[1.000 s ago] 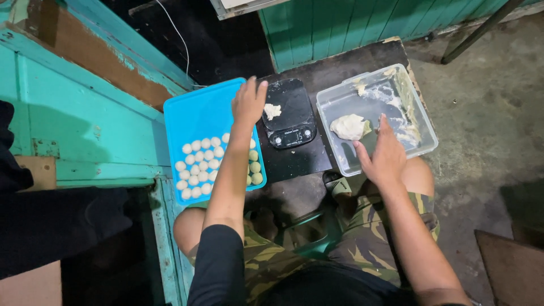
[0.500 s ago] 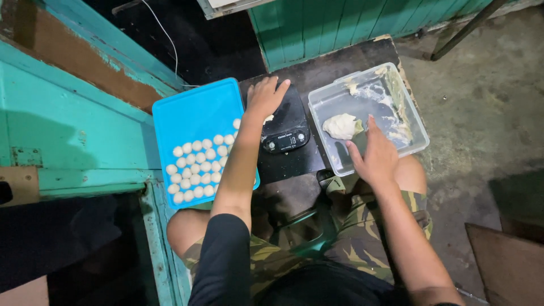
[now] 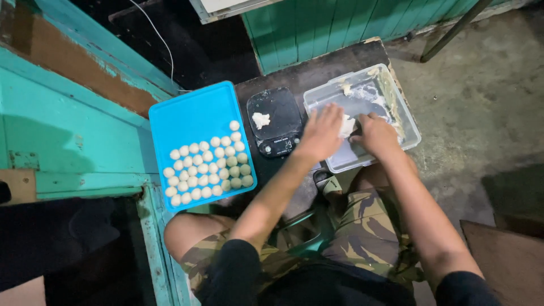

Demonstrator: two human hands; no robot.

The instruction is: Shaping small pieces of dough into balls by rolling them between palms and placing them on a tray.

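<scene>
Dough balls are sitting in rows in the blue tray at the left, beside a black scale carrying one small dough piece. Further right, the left hand and right hand are gripping a pale dough lump inside the clear plastic tub, all resting on a dark table against teal boards.

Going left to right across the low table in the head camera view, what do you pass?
Blue tray with rows of dough balls → black kitchen scale carrying a small dough piece → left hand → right hand → clear plastic container.
</scene>
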